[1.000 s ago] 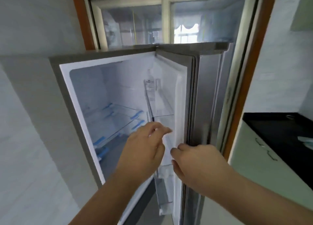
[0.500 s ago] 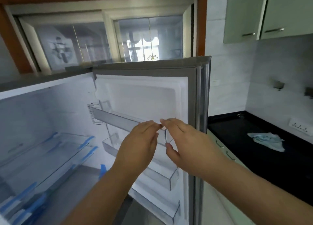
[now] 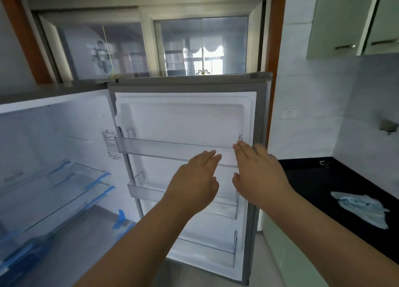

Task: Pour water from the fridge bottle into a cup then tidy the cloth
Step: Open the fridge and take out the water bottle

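Fridge (image 3: 54, 157) is open, cavity left of the left hand, glass shelves (image 3: 64, 185) with blue tape strips on their front edges. No bottle visible in the cavity or the door from this view.

Door (image 3: 185, 118) is swung fully open, inner liner facing the camera, directly ahead of both hands. Three clear door bins: top bin (image 3: 151, 148) just beyond the fingertips, middle bin (image 3: 142, 192) partly hidden behind the left hand, bottom bin (image 3: 205, 250) below both forearms.

Counter (image 3: 323, 185), black, sits to the right of the right hand. Cloth (image 3: 362, 209), pale blue, crumpled, lies on it, well apart from the right hand on its right side. Wall cabinets (image 3: 345, 16) up and right of the hands. Window (image 3: 151, 49) above the fridge, beyond both hands.

Left hand (image 3: 194, 183): back to camera, fingers straight and close together, reaching toward the top bin, holding nothing. Whether the fingertips actually touch the bin rim is hard to tell.

Right hand (image 3: 257, 174): just beside the left, fingers extended and together, thumb out to the side, holding nothing, tips at the right end of the top bin near the door edge.
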